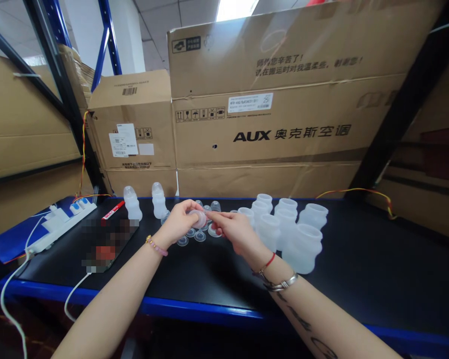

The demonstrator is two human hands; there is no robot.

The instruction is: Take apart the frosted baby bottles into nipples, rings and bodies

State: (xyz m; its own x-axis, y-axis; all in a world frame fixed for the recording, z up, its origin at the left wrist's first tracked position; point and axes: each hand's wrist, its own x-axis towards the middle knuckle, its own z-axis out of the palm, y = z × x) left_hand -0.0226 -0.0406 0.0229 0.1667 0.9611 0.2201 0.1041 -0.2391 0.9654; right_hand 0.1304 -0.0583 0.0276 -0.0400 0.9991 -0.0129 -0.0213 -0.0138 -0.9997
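Observation:
My left hand (180,222) is closed round a small, translucent screw ring (198,218), which looks like a baby bottle collar. My right hand (234,228) meets it from the right, fingers pressed together at the ring's far side; what they pinch is partly hidden, perhaps a clear teat. Under and behind both hands lie several clear silicone teats (200,236) on the black table. Several open, frosted bottle bodies (302,249) stand just right of my right hand. Two capped baby bottles (158,200) are upright beyond my left hand.
A phone (114,244) with a blurred screen lies at left, a cable plugged into it. Near it are a red marker (112,213) and a white power strip (62,227). Large cardboard boxes (284,164) wall off the back. A blue rim (194,305) edges the table's front.

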